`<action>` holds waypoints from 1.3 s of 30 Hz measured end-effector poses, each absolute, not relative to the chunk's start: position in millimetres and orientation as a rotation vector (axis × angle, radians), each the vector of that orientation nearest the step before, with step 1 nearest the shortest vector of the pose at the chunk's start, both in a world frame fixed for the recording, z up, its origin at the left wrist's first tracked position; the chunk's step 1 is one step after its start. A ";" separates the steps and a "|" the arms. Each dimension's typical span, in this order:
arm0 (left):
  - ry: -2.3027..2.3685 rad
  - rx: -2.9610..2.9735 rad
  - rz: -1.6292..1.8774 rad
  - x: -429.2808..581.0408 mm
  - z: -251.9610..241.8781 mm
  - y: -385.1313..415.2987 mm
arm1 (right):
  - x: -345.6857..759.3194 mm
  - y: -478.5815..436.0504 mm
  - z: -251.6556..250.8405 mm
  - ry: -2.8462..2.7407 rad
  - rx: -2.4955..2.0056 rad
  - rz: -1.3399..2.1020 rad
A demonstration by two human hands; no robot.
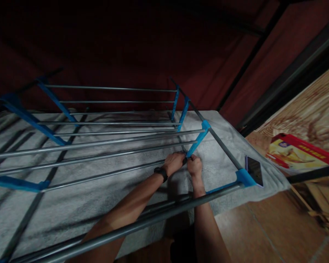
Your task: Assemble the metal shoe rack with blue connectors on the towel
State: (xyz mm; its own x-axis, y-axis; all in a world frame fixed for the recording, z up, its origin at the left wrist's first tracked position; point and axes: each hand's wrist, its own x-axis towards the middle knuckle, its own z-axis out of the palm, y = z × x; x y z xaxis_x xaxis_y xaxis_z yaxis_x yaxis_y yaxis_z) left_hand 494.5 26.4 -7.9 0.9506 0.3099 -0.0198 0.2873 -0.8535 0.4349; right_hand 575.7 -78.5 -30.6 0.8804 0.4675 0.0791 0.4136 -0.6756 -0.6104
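Note:
A rack of grey metal tubes [106, 139] and blue plastic brackets lies on its side over a light grey cloth [219, 160]. My left hand [175, 162], with a black band at the wrist, is closed around a dark pole at the foot of one blue bracket [197, 143]. Right beside it, my right hand [194, 166] is closed with its fingertips at the bracket's lower end. Both forearms reach under the nearest long tube [142, 223]. The fingers partly hide the joint between pole and bracket.
A phone [254, 171] lies on the cloth by the right corner bracket [245, 178]. Further right is a red and yellow box [301, 155]. Dark red fabric [120, 47] hangs behind the rack. Tiled floor [252, 233] shows at the lower right.

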 end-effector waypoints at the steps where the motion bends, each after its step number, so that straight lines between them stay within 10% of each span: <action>1: 0.433 2.661 0.068 494.7 -8.1 26.3 | 575.3 -78.0 -30.6 -0.626 -2.406 0.099; 39: 0.489 2.610 0.156 493.1 -15.4 24.9 | 577.5 -78.4 -27.9 -0.562 -2.311 0.203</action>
